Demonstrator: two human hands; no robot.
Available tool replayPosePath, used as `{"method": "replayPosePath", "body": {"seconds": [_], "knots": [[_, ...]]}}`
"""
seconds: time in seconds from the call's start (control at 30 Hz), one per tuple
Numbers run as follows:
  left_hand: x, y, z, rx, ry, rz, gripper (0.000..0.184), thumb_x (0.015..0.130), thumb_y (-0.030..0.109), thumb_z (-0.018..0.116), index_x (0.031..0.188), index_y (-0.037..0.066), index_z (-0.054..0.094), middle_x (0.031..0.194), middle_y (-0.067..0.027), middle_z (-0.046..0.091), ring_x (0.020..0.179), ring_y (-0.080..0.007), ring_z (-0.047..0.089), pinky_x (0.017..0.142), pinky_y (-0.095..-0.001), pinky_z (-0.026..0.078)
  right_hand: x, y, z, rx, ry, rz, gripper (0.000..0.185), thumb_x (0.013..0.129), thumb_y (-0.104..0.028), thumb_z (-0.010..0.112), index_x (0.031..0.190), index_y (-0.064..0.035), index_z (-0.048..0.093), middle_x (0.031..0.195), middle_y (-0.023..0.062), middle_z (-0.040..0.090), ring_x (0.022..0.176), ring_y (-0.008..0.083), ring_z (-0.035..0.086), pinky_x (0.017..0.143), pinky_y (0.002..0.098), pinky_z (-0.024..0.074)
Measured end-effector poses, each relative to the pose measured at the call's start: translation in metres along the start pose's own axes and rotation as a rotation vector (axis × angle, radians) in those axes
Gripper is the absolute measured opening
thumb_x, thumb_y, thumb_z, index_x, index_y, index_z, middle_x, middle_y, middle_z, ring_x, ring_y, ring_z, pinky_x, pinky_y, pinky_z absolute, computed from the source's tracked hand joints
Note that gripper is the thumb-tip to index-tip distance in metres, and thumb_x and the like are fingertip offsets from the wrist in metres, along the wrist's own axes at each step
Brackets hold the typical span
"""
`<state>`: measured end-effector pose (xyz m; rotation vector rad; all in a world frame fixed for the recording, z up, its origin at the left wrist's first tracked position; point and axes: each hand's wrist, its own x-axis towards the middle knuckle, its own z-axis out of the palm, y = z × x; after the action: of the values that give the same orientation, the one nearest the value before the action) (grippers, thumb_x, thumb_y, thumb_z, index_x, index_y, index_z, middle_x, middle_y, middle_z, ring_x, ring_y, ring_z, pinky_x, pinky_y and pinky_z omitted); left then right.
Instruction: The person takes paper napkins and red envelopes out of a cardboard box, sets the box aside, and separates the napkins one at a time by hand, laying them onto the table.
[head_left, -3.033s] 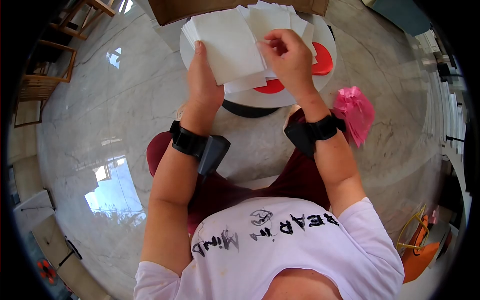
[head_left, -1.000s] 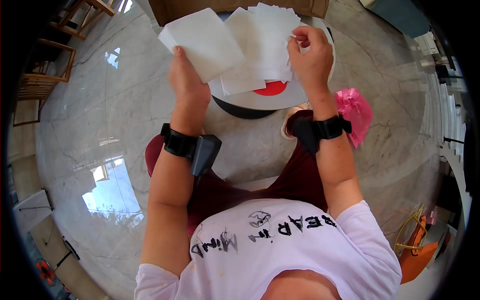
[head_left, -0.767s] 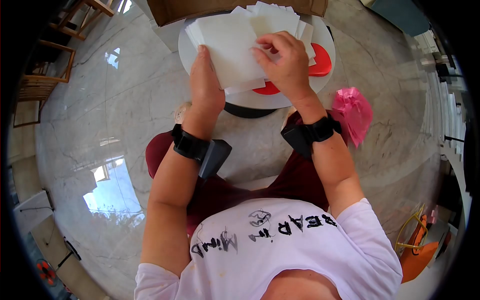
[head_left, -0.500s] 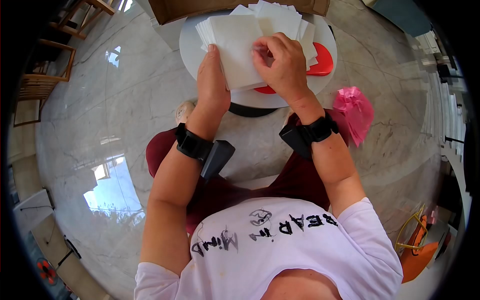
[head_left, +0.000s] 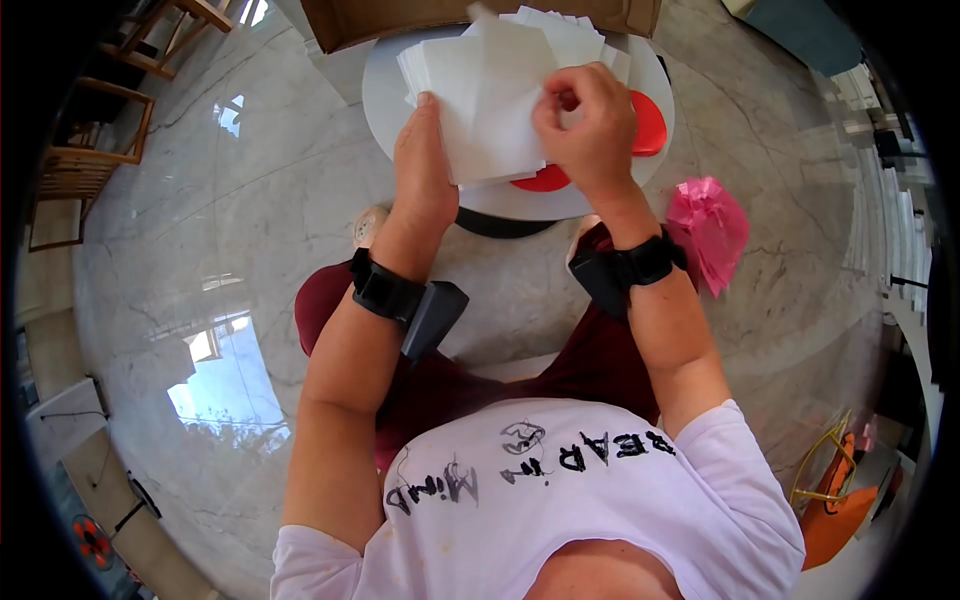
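Stack of white sheets (head_left: 432, 75) in the left hand (head_left: 426, 160), top sheet (head_left: 515, 62) pinched in the right hand (head_left: 597, 128)
Left grip's closed around the stack, thumb at its left edge, just over the round white surface (head_left: 500, 204). Right grip has that sheet by its edge. More loose sheets (head_left: 578, 40) behind, red pieces (head_left: 650, 125) nearby, cardboard box (head_left: 390, 18) past those.

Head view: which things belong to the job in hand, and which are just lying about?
In the job:
- stack, held in the left hand
- sheet at the right hand
- table, under more sheets

Lying about, as far as I can judge:
- pink plastic, on the floor
- orange item, lower right
- chair, far left
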<state>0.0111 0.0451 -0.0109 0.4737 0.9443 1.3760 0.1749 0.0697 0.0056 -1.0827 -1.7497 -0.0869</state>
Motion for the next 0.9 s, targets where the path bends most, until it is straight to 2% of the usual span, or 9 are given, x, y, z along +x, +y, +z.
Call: {"method": "replayPosePath", "body": {"seconds": [0.17, 0.27, 0.37, 0.47, 0.5, 0.6, 0.7, 0.9], "knots": [[0.002, 0.003, -0.001, -0.008, 0.080, 0.030, 0.048, 0.099, 0.034, 0.044, 0.129, -0.003, 0.043, 0.125, -0.0114, 0.053, 0.110, -0.0210, 0.053, 0.093, -0.0320, 0.044, 0.009, 0.031, -0.017, -0.172, 0.070, 0.110, 0.013, 0.069, -0.008, 0.068, 0.079, -0.0111, 0.060, 0.075, -0.0004, 0.059, 0.063, 0.0178, 0.059, 0.066, 0.0328, 0.0446], [-0.001, 0.005, 0.002, 0.006, 0.094, 0.059, 0.048, 0.099, 0.034, 0.045, 0.129, -0.004, 0.043, 0.125, -0.0123, 0.052, 0.111, -0.0215, 0.053, 0.093, -0.0321, 0.044, 0.009, 0.026, -0.016, -0.030, 0.095, 0.178, 0.014, 0.070, -0.008, 0.069, 0.081, -0.0116, 0.062, 0.075, 0.0000, 0.059, 0.062, 0.0178, 0.058, 0.067, 0.0330, 0.0442], [-0.001, 0.004, 0.004, 0.013, 0.103, 0.097, 0.044, 0.099, 0.034, 0.044, 0.121, -0.004, 0.050, 0.116, -0.0100, 0.057, 0.103, -0.0174, 0.054, 0.089, -0.0292, 0.044, 0.005, 0.007, -0.010, 0.023, -0.033, 0.048, 0.015, 0.071, -0.010, 0.070, 0.084, -0.0122, 0.063, 0.076, 0.0001, 0.058, 0.067, 0.0189, 0.058, 0.070, 0.0327, 0.0431], [-0.002, 0.003, 0.002, 0.048, 0.036, 0.141, 0.041, 0.099, 0.033, 0.044, 0.114, -0.003, 0.056, 0.108, -0.0078, 0.060, 0.096, -0.0141, 0.056, 0.085, -0.0267, 0.045, 0.000, -0.004, 0.004, -0.044, -0.072, -0.211, 0.015, 0.070, -0.012, 0.070, 0.084, -0.0128, 0.064, 0.075, 0.0003, 0.057, 0.073, 0.0204, 0.057, 0.072, 0.0328, 0.0414], [-0.004, 0.003, 0.002, 0.064, 0.001, 0.157, 0.041, 0.099, 0.033, 0.044, 0.113, -0.004, 0.057, 0.106, -0.0073, 0.061, 0.095, -0.0135, 0.056, 0.084, -0.0263, 0.045, -0.002, -0.006, 0.008, -0.069, -0.119, -0.230, 0.012, 0.069, -0.011, 0.069, 0.079, -0.0122, 0.062, 0.073, 0.0008, 0.055, 0.075, 0.0215, 0.056, 0.071, 0.0337, 0.0405], [-0.008, 0.002, 0.008, 0.065, 0.054, 0.146, 0.040, 0.100, 0.032, 0.044, 0.111, -0.004, 0.057, 0.104, -0.0069, 0.061, 0.092, -0.0127, 0.055, 0.082, -0.0263, 0.045, -0.005, -0.005, 0.014, -0.121, -0.135, -0.241, 0.011, 0.067, -0.009, 0.068, 0.073, -0.0115, 0.059, 0.071, 0.0013, 0.053, 0.072, 0.0216, 0.055, 0.070, 0.0342, 0.0403], [-0.008, 0.000, 0.006, 0.082, 0.015, 0.155, 0.042, 0.099, 0.034, 0.044, 0.111, -0.004, 0.057, 0.104, -0.0070, 0.061, 0.091, -0.0128, 0.055, 0.081, -0.0265, 0.045, -0.006, -0.004, 0.016, -0.106, -0.128, -0.213, 0.013, 0.065, -0.008, 0.067, 0.070, -0.0110, 0.056, 0.069, 0.0014, 0.052, 0.071, 0.0216, 0.055, 0.070, 0.0341, 0.0405], [0.001, 0.003, -0.004, -0.023, 0.066, 0.048, 0.047, 0.098, 0.036, 0.044, 0.122, -0.004, 0.050, 0.117, -0.0106, 0.057, 0.104, -0.0188, 0.055, 0.089, -0.0307, 0.045, 0.005, -0.001, 0.001, -0.051, 0.072, -0.212, 0.015, 0.063, -0.007, 0.068, 0.070, -0.0125, 0.056, 0.068, 0.0002, 0.054, 0.068, 0.0205, 0.055, 0.067, 0.0338, 0.0416]]}}
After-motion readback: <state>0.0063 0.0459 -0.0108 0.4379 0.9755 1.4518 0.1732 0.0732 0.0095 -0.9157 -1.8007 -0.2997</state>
